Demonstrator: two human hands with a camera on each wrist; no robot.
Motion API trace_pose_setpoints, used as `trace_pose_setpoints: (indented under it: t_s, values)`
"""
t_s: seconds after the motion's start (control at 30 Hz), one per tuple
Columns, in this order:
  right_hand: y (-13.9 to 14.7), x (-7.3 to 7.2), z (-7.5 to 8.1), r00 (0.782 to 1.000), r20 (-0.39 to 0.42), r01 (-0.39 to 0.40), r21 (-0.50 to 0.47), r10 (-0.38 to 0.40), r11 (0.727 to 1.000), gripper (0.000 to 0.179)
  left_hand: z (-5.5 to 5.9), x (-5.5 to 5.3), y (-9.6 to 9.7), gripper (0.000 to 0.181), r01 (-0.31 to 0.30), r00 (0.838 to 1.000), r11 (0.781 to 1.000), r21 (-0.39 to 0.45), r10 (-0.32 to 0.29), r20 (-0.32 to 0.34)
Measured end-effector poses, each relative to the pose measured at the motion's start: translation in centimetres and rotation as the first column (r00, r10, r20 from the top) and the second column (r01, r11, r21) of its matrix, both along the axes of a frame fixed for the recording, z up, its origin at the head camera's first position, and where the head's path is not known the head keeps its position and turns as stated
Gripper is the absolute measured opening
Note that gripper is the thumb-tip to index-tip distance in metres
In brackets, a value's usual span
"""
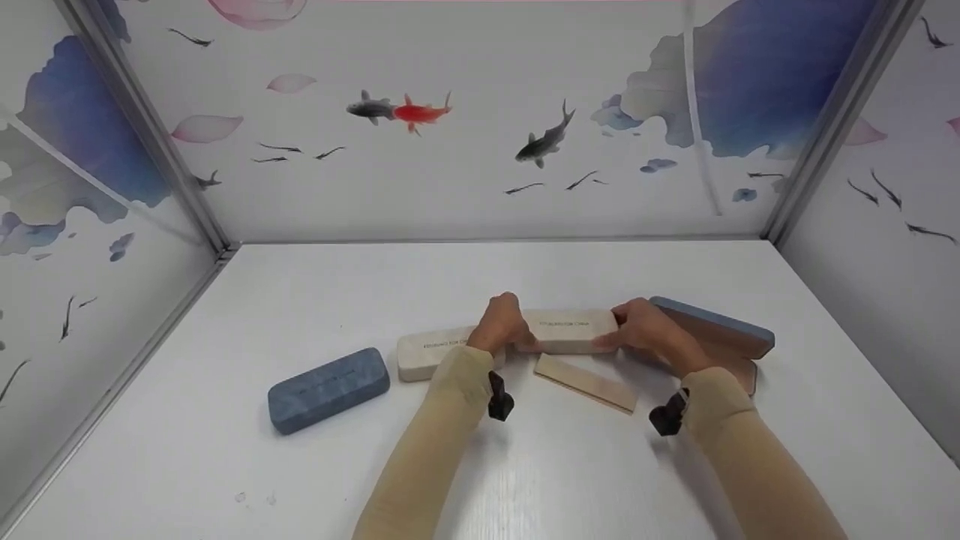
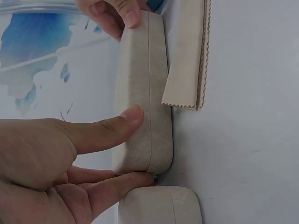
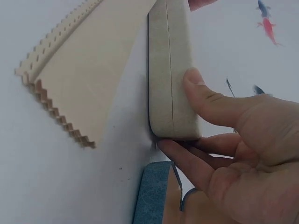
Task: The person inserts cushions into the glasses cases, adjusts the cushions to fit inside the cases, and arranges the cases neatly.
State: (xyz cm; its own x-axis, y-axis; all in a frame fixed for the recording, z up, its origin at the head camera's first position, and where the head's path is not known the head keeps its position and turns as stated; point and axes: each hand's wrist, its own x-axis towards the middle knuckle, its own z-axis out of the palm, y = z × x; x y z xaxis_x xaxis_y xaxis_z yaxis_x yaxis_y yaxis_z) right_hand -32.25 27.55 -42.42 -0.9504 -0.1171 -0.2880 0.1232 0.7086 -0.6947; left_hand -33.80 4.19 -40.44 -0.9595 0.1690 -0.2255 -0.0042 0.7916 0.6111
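Observation:
Both hands grip a closed cream glasses case (image 1: 571,331) with printed lettering on its lid. At its left end is my left hand (image 1: 502,327), the thumb pressing the near side and fingers at the end, as the left wrist view shows. My right hand (image 1: 651,330) holds the other end the same way, seen in the right wrist view. The case's seam faces me, and its base is on or very near the table. A second cream glasses case (image 1: 427,355) lies just left, partly hidden by my left hand. In front lies a folded beige cleaning cloth (image 1: 585,385) with zigzag edges.
A closed blue glasses case (image 1: 330,390) lies at the far left, set at an angle. On the right, an open blue glasses case (image 1: 712,324) with a brown lining stands partly behind my right hand. Printed panels (image 1: 480,202) wall the white table (image 1: 187,465) at back and sides.

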Motion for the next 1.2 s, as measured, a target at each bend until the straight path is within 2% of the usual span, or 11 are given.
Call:
trace_pose_setpoints:
  t_s: [0.13, 0.33, 0.5, 0.73, 0.9, 1.03, 1.2]
  values:
    - [0.1, 0.1, -0.1, 1.0, 0.002, -0.006, -0.002, 0.006, 1.0, 0.067, 0.0, 0.3, -0.1, 0.063, -0.004, 1.0, 0.999, 0.045, 0.005, -0.012]
    - [0.5, 1.1, -0.2, 0.999, -0.041, -0.009, -0.017, 0.008, 1.0, 0.079, 0.1, 0.9, -0.4, 0.066, 0.024, 0.998, 0.983, 0.184, -0.014, -0.056]
    - [0.4, 2.6, 0.2, 0.987, -0.16, -0.01, 0.015, 0.012, 1.0, 0.069, 0.6, 1.4, -0.6, 0.055, 0.009, 0.994, 0.963, 0.269, 0.021, -0.108]
    - [0.3, 4.9, 0.3, 0.964, -0.263, 0.036, -0.003, -0.035, 0.999, 0.05, 0.8, 2.7, -1.2, 0.035, -0.038, 0.976, 0.954, 0.298, 0.1, -0.195]
    - [0.7, 6.7, 0.4, 0.95, -0.309, 0.037, -0.011, -0.039, 0.999, 0.038, 0.3, 3.8, -1.6, 0.033, -0.044, 0.973, 0.943, 0.329, 0.115, -0.199]
    - [1.0, 7.7, 0.4, 0.954, -0.296, 0.045, -0.006, -0.045, 0.999, 0.036, -0.4, 4.4, -1.7, 0.033, -0.05, 0.976, 0.945, 0.324, 0.115, -0.183]
    - [1.4, 8.7, 0.1, 0.953, -0.301, 0.033, -0.017, -0.036, 0.999, 0.036, -1.6, 5.1, -1.6, 0.034, -0.05, 0.982, 0.904, 0.424, 0.123, -0.146]
